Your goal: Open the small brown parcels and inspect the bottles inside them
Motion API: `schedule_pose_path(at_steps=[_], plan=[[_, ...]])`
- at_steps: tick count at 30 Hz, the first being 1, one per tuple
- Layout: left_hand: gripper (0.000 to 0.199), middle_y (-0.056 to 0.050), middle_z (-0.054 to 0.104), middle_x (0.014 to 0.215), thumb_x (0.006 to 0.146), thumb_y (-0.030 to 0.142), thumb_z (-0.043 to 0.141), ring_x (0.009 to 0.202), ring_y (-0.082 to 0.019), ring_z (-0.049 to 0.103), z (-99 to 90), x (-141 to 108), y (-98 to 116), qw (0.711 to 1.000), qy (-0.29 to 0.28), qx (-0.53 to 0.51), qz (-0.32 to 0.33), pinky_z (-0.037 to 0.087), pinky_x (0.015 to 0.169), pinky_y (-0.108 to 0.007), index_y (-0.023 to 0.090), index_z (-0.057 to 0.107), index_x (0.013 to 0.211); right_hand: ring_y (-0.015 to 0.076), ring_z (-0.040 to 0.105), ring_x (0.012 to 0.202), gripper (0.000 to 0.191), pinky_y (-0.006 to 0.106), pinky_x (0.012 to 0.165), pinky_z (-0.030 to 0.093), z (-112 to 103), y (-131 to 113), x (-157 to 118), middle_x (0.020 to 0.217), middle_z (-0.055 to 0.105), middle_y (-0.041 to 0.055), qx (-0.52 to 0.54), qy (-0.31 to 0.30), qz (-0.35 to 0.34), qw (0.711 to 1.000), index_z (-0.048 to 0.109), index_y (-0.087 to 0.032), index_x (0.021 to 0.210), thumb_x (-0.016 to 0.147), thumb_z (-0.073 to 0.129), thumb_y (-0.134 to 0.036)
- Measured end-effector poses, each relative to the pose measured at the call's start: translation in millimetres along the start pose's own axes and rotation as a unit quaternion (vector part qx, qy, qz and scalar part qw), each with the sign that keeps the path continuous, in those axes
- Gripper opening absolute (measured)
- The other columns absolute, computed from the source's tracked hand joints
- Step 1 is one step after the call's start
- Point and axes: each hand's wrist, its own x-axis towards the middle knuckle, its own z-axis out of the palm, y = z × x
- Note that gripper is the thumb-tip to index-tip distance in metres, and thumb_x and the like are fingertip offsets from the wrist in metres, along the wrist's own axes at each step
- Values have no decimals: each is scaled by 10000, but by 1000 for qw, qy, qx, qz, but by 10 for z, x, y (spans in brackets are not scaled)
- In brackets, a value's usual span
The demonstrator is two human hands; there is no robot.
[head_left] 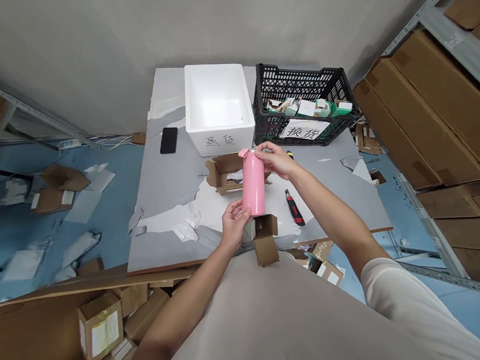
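Observation:
A pink bottle point(253, 184) with a pink cap is held up over the table between both hands. My left hand point(234, 223) grips it low, fingers closed at its base. My right hand point(277, 161) pinches it near the cap from the right side. Behind the bottle lies an open brown cardboard box point(222, 173) with some white material inside. A small open cardboard box point(267, 250) stands near the table's front edge, close to my body. To the right lies a red and black utility knife point(294, 207).
A white foam box point(219, 140) and a black plastic crate point(310, 123) holding small cartons stand at the back. A phone point(169, 140) lies left on the torn-covered table point(156, 187). Cardboard boxes point(102, 329) fill a large carton at front left; shelves point(440, 117) stand at right.

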Motion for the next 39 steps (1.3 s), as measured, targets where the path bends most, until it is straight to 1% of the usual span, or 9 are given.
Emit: schedule_pose_path(at_steps=[7, 11, 14, 19, 22, 25, 30, 35, 39], plan=[[449, -52, 703, 952, 658, 400, 799, 833, -156, 668, 28, 6, 49, 999, 16, -45, 4, 545, 836, -370, 194, 613, 1011, 114, 550, 666, 392, 283, 643, 512, -9, -3, -10, 737, 575, -43, -6, -4, -17, 1000, 533, -238, 866, 666, 755, -493], [384, -42, 702, 975, 697, 404, 764, 846, -166, 672, 15, 6, 83, 995, 6, -99, -10, 550, 825, -373, 195, 627, 989, 130, 556, 777, 378, 265, 709, 491, -56, 15, 16, 827, 590, -27, -16, -21, -82, 996, 570, -240, 897, 662, 764, -464], [335, -51, 704, 1008, 758, 430, 692, 876, -186, 679, 15, 8, 133, 988, -17, -147, -48, 557, 815, -363, 186, 626, 976, 136, 554, 856, 355, 252, 744, 481, -98, -25, 6, 965, 616, -11, 9, -47, -121, 992, 579, -230, 873, 658, 764, -443], [438, -112, 713, 980, 866, 497, 510, 901, -234, 692, 39, 10, 207, 977, -34, -151, -149, 563, 801, -367, 140, 604, 1103, 140, 577, 807, 381, 270, 666, 504, -99, -141, -76, 1029, 645, -9, 85, -137, -80, 984, 538, -246, 888, 651, 771, -431], [510, -124, 682, 1108, 863, 579, 495, 1037, -255, 654, 37, -13, 190, 981, -33, -143, -125, 539, 888, -414, 159, 590, 1135, 143, 591, 815, 390, 281, 669, 517, -82, -175, -99, 997, 654, -13, 69, -112, -73, 989, 554, -248, 884, 640, 791, -439], [513, -87, 634, 1209, 763, 575, 652, 1074, -241, 632, 19, -50, 134, 990, -30, -119, -64, 509, 946, -451, 217, 572, 1121, 141, 587, 812, 382, 294, 676, 527, -82, -170, -74, 972, 645, -16, 32, -73, -63, 995, 580, -239, 864, 625, 802, -439], [512, -34, 659, 1076, 666, 438, 793, 953, -188, 664, 2, -86, 62, 995, -24, -79, -47, 507, 942, -442, 226, 556, 1066, 126, 541, 754, 379, 299, 671, 532, -75, -123, -21, 891, 605, -26, -18, -30, -56, 998, 591, -236, 864, 630, 788, -461], [524, -81, 652, 1154, 721, 493, 728, 1014, -228, 656, 3, -81, 60, 994, -29, -90, -56, 507, 924, -417, 205, 570, 1129, 156, 546, 824, 396, 305, 692, 523, -95, -113, -34, 952, 608, -1, -40, -55, -58, 996, 603, -245, 909, 652, 762, -502], [530, -93, 676, 1099, 761, 550, 652, 967, -232, 672, 19, -86, 108, 987, -30, -127, -90, 500, 935, -421, 185, 570, 1136, 194, 546, 990, 460, 313, 807, 487, -167, -141, -26, 1088, 610, 16, -57, -90, -118, 987, 636, -247, 961, 618, 785, -514]])
